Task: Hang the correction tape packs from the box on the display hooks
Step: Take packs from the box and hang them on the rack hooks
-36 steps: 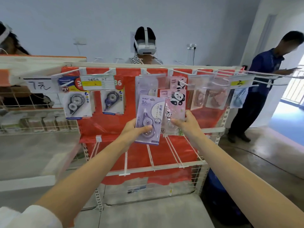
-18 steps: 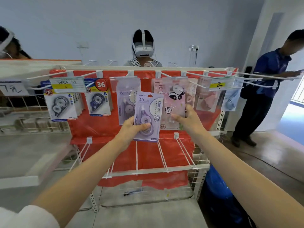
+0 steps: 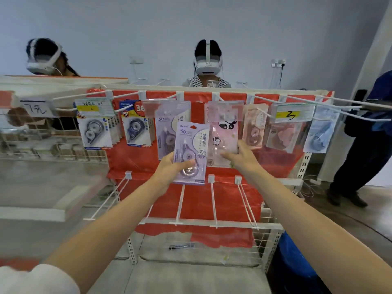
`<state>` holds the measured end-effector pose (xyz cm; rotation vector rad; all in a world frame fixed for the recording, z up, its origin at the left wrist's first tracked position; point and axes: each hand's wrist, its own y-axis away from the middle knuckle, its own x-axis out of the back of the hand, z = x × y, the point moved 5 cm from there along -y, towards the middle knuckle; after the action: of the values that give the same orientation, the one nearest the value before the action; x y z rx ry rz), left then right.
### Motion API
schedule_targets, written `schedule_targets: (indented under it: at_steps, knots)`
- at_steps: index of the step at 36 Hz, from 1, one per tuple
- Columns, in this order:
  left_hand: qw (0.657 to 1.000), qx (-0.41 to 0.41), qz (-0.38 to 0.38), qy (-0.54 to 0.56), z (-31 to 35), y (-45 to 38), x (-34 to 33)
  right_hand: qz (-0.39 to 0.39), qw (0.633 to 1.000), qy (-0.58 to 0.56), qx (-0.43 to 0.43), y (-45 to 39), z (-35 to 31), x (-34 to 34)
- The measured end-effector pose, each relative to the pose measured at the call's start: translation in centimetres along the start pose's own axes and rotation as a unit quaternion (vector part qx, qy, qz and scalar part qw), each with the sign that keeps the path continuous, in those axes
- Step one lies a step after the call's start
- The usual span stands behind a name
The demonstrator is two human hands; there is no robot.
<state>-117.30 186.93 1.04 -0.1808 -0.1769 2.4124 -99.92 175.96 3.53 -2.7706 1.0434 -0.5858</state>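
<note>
My left hand (image 3: 169,167) grips a lilac correction tape pack (image 3: 192,152) by its lower left, thumb across the front, holding it upright in front of the rack. My right hand (image 3: 239,158) touches the bottom of a pink panda pack (image 3: 222,136) that hangs on an upper hook (image 3: 217,96). Left of it hang matching lilac packs (image 3: 166,132) behind a clear label holder. The box is out of view.
White hooks run along the top rail of the red-backed rack (image 3: 127,162), holding blue packs (image 3: 135,130), white packs (image 3: 94,132), pink packs (image 3: 253,126) and pale blue packs (image 3: 320,132). Bare lower hooks (image 3: 213,200) jut toward me. Two people with headsets stand behind; another stands at right.
The view has swung so the rack sits further right and lower. Both hands stay near the middle hooks; the lilac pack remains in my left hand, the right still at the panda pack.
</note>
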Motion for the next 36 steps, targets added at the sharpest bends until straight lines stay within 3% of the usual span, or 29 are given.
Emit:
schedule_targets:
  at_steps: [19,31,36]
  knots:
    - [0.998,-0.028,0.052,-0.017,0.6,0.5,1.2,-0.004,0.996,0.082,-0.031,-7.4,0.6,-0.7]
    - [0.997,-0.007,0.077,-0.027,-0.6,0.0,0.6,-0.038,0.990,0.135,-0.015,-4.3,2.1,-0.3]
    - [0.997,-0.002,0.078,-0.006,-0.7,0.1,0.0,-0.082,0.992,0.087,-0.042,-2.0,3.6,-1.2]
